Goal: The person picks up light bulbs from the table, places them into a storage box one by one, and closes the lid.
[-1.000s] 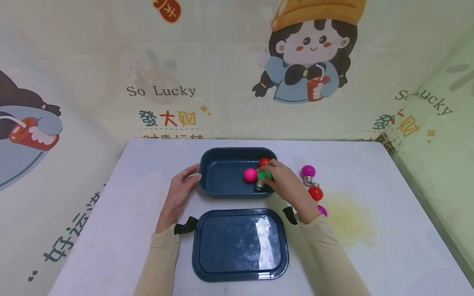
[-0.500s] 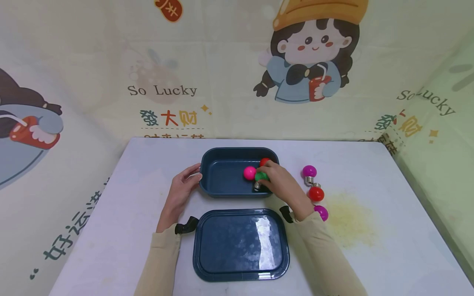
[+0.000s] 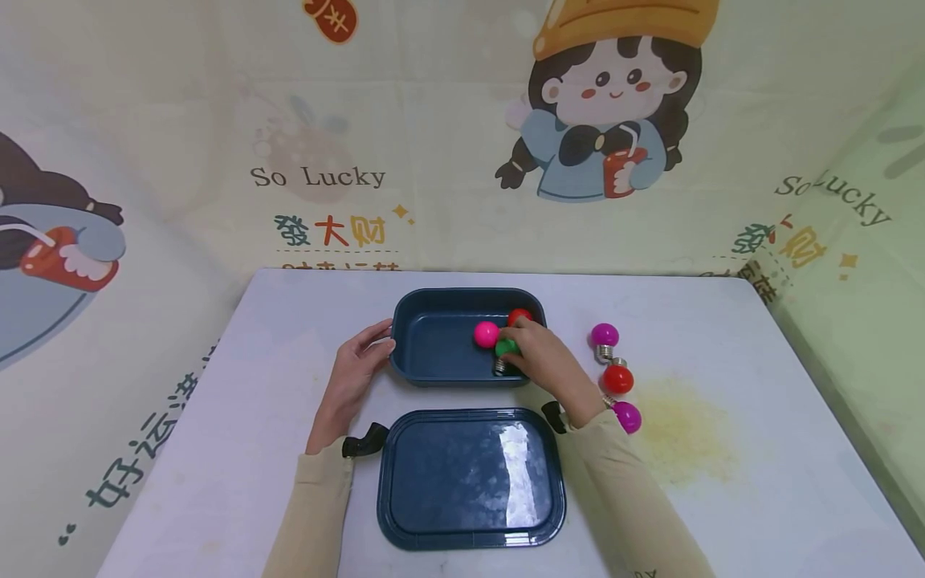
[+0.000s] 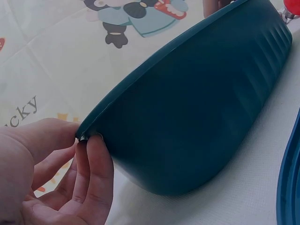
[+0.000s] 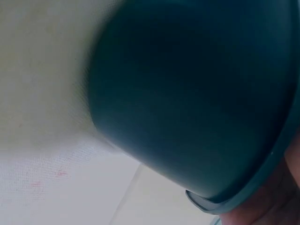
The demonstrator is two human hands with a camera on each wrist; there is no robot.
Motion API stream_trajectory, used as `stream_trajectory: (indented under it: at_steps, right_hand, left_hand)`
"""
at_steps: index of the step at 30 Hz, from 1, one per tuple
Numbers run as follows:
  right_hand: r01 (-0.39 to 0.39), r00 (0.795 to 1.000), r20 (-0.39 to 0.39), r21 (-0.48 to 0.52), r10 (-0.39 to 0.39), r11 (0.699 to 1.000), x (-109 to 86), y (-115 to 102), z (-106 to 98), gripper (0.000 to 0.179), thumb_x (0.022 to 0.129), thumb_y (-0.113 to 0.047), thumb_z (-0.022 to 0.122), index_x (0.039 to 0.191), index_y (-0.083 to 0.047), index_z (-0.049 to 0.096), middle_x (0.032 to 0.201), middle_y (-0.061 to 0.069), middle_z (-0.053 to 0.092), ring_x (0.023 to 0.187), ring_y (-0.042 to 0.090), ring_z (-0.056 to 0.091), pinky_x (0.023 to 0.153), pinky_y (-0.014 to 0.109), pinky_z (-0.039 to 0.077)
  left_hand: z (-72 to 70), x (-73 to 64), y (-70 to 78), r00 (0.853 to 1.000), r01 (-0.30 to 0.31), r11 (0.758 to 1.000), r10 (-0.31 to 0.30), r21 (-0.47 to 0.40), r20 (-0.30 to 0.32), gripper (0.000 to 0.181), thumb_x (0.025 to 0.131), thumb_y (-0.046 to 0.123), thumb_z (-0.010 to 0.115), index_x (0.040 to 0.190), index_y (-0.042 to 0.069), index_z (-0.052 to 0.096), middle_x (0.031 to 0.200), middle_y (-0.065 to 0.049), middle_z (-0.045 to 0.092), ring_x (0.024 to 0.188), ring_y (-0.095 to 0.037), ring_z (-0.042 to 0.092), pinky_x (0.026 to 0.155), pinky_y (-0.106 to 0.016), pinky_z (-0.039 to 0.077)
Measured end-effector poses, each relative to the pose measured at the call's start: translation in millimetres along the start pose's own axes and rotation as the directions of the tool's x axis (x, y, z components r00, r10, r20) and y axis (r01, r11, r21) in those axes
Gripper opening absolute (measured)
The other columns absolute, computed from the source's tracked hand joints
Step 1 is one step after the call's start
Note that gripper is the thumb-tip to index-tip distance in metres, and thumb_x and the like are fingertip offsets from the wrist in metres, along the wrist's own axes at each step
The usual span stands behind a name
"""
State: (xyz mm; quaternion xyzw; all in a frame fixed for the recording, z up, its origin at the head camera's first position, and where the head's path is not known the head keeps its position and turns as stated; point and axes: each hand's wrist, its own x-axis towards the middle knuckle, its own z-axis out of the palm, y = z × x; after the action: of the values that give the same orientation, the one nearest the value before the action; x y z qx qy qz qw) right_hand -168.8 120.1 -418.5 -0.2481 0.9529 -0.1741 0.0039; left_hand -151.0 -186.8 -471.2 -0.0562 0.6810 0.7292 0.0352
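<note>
A dark blue rectangular box (image 3: 433, 345) stands near the table's far side. My left hand (image 3: 354, 369) pinches its left-end rim; the left wrist view shows thumb and fingers (image 4: 100, 173) on either side of that edge. Inside the box's right end, my right hand (image 3: 556, 361) grips a green light bulb (image 3: 507, 348), its metal screw base pointing towards me. Beside it lie a pink bulb (image 3: 486, 335) and a red bulb (image 3: 519, 315), the latter partly covered by the fingers. In the right wrist view the box wall (image 5: 187, 93) hides the bulbs and most of the hand.
A dark blue lid (image 3: 462, 474) lies flat in front of the box. Right of the box, a purple bulb (image 3: 605, 335), a red bulb (image 3: 617, 379) and another purple bulb (image 3: 628, 417) form a rough column. A patterned cloth (image 3: 448, 160) hangs behind the table.
My right hand has moved slightly left and towards me inside the box with the green bulb. The pink bulb has shifted slightly away from me. The left hand keeps its place on the rim.
</note>
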Motion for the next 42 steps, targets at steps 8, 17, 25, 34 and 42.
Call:
stream_trajectory:
  at_steps: [8,17,25,34,42]
  right_hand:
    - [-0.013,1.000,0.001,-0.028,0.014,1.000,0.2,-1.2,1.2,0.043,0.080,-0.016,0.084,0.119,-0.005,0.071,0.105,0.013,0.065,0.093,0.022,0.061,0.084,0.036,0.058]
    - [-0.007,1.000,-0.007,-0.028,0.007,1.000,-7.3,-3.2,-7.5,0.049,0.079,-0.020,0.085,0.123,-0.006,0.069,0.110,0.013,0.063,0.099,0.024,0.062,0.083,0.037,0.058]
    - [0.008,0.999,-0.039,-0.017,-0.008,1.000,-16.4,-3.6,-19.5,0.046,0.078,-0.019,0.085,0.120,-0.006,0.071,0.110,0.013,0.063,0.101,0.026,0.062,0.085,0.037,0.058]
    - [0.011,0.996,-0.086,-0.035,-0.014,0.999,-31.6,2.5,-34.5,0.044,0.079,-0.017,0.085,0.118,-0.004,0.071,0.110,0.013,0.065,0.101,0.026,0.063,0.082,0.037,0.059]
    - [-0.074,0.995,-0.075,-0.068,0.069,0.995,-45.3,11.3,-43.6,0.043,0.082,-0.020,0.083,0.119,-0.002,0.070,0.111,0.015,0.065,0.101,0.027,0.064,0.082,0.040,0.059]
  left_hand:
    - [0.5,0.2,0.2,1.000,-0.004,1.000,0.004,0.006,0.000,0.047,0.097,0.016,0.065,0.142,0.010,0.054,0.132,-0.007,0.055,0.102,-0.007,0.064,0.082,-0.018,0.053]
    - [1.2,-1.1,2.2,1.000,-0.010,1.000,0.010,0.022,-0.005,0.046,0.097,0.017,0.065,0.142,0.010,0.054,0.135,-0.010,0.054,0.104,-0.008,0.064,0.083,-0.018,0.053]
    - [2.0,-1.1,3.0,1.000,0.006,0.999,-0.006,0.034,-0.016,0.045,0.098,0.014,0.063,0.142,0.011,0.054,0.137,-0.011,0.054,0.108,-0.015,0.062,0.083,-0.018,0.053]
    - [3.5,-2.1,5.8,1.000,0.019,0.999,-0.019,0.025,-0.021,0.045,0.098,0.014,0.063,0.142,0.011,0.054,0.137,-0.011,0.054,0.112,-0.019,0.061,0.083,-0.018,0.053]
    - [3.2,-2.6,6.0,1.000,0.016,1.000,-0.016,0.023,-0.024,0.045,0.098,0.014,0.064,0.142,0.011,0.054,0.136,-0.010,0.054,0.110,-0.015,0.062,0.083,-0.018,0.053]
